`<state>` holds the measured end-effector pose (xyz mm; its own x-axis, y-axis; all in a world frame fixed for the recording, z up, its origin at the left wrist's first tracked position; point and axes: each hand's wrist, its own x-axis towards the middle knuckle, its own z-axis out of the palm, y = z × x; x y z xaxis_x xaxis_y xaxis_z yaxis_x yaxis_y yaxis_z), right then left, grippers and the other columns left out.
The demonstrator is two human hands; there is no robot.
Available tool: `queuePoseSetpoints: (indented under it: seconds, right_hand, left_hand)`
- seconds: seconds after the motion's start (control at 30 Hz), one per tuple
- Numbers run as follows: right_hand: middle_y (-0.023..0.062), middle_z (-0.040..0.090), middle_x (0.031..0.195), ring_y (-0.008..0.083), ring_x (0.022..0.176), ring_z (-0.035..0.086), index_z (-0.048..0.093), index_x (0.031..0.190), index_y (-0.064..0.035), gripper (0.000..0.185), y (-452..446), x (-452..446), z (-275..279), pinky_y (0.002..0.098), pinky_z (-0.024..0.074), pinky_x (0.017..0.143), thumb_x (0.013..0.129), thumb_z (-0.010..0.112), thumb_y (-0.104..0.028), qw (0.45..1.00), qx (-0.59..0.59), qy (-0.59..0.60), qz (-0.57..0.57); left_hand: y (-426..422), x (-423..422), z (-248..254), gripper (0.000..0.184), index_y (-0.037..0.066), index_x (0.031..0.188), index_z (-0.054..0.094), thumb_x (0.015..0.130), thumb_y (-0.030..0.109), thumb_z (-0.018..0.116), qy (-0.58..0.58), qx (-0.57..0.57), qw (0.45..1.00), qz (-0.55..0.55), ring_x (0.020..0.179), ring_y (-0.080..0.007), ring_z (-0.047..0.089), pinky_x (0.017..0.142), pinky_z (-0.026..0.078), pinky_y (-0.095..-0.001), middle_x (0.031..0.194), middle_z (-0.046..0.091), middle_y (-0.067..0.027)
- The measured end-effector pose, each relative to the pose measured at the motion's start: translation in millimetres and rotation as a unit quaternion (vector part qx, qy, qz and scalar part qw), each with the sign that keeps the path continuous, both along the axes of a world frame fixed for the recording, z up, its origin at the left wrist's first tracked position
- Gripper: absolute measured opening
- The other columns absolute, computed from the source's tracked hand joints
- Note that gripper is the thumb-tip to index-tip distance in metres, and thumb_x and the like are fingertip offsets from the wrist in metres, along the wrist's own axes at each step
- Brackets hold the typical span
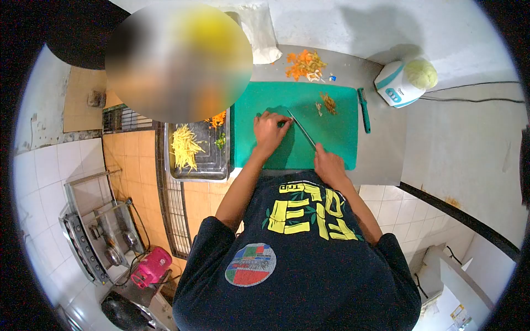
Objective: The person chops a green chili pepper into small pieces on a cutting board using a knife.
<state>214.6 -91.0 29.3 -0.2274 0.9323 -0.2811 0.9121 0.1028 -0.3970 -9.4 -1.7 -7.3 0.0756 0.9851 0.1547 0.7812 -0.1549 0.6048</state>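
Note:
On the green cutting board (254, 96), my right hand (330, 165) is wrapped round the handle of a knife (302, 130), whose blade points up and to the left. The blade's tip lies close to the fingertips of my left hand (270, 132). Those fingers are curled and pressed down on the board; a small thing under them is too hidden to name. Brown peelings (329, 103) and a few pale bits sit on the board's right half.
Left of the board, a metal tray (215, 172) holds yellow strips (185, 146), orange strips (219, 119) and green pieces (221, 141). Orange and brown peelings (303, 64) lie behind the board. A green-handled tool (364, 110) lies at right, near a white scale (393, 85) bearing a cabbage (421, 74).

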Motion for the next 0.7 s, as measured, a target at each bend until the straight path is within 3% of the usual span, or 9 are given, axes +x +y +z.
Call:
queuePoseSetpoints:
  seconds: [0.07, 0.17, 0.27, 0.37, 0.47, 0.7]
  right_hand:
    - [0.0245, 0.065, 0.069, 0.0486, 0.064, 0.064, 0.048, 0.117, -0.0075, 0.021, 2, -1, -3, 0.0609, 0.0493, 0.060, 0.099, 0.051, -0.020, 1.000, -0.007, -0.006, 0.005]
    - [0.0257, 0.064, 0.069, 0.0491, 0.065, 0.064, 0.048, 0.118, -0.0074, 0.023, 2, -2, 1, 0.0617, 0.0496, 0.060, 0.098, 0.052, -0.019, 1.000, -0.006, -0.019, 0.009]
    - [0.0262, 0.064, 0.069, 0.0491, 0.064, 0.064, 0.048, 0.119, -0.0071, 0.024, 1, 1, -9, 0.0622, 0.0493, 0.060, 0.098, 0.052, -0.018, 1.000, 0.003, 0.003, 0.011]
    - [0.0263, 0.064, 0.069, 0.0488, 0.064, 0.064, 0.049, 0.119, -0.0070, 0.024, 4, 4, -15, 0.0621, 0.0495, 0.060, 0.098, 0.052, -0.019, 1.000, 0.008, 0.017, 0.020]
    - [0.0257, 0.064, 0.069, 0.0480, 0.064, 0.064, 0.050, 0.119, -0.0057, 0.025, 6, -1, -27, 0.0618, 0.0495, 0.060, 0.099, 0.051, -0.020, 0.997, 0.076, 0.022, 0.024]
    - [0.0282, 0.065, 0.076, 0.0478, 0.070, 0.064, 0.050, 0.122, -0.0037, 0.030, 33, -9, -21, 0.0606, 0.0494, 0.064, 0.098, 0.051, -0.022, 0.999, 0.025, 0.007, 0.037]
  left_hand:
    - [2, -1, 0, 0.019, 0.020, 0.089, 0.080, 0.084, 0.037, 0.076, 0.015, -0.013, 1.000, -0.011, 0.096, -0.0276, 0.064, 0.089, 0.042, -0.0459, 0.089, 0.073, -0.0038]
    - [3, 1, -1, 0.013, 0.020, 0.085, 0.081, 0.082, 0.032, 0.078, -0.006, 0.008, 1.000, -0.007, 0.089, -0.0258, 0.062, 0.081, 0.041, -0.0445, 0.081, 0.071, -0.0028]
    - [3, 0, -2, 0.012, 0.020, 0.085, 0.081, 0.082, 0.031, 0.077, 0.024, 0.051, 0.998, -0.009, 0.088, -0.0256, 0.062, 0.080, 0.041, -0.0437, 0.083, 0.072, -0.0025]
    - [4, -1, -4, 0.012, 0.020, 0.085, 0.081, 0.082, 0.031, 0.077, -0.002, 0.016, 1.000, -0.012, 0.088, -0.0253, 0.063, 0.080, 0.041, -0.0440, 0.084, 0.073, -0.0021]
    - [1, -1, -5, 0.012, 0.021, 0.085, 0.081, 0.082, 0.031, 0.078, 0.002, 0.032, 0.999, -0.005, 0.088, -0.0248, 0.063, 0.079, 0.041, -0.0441, 0.086, 0.074, -0.0017]
    - [-1, 1, -4, 0.017, 0.020, 0.084, 0.079, 0.085, 0.036, 0.075, 0.022, 0.010, 1.000, 0.001, 0.088, -0.0258, 0.065, 0.083, 0.045, -0.0450, 0.088, 0.075, -0.0003]
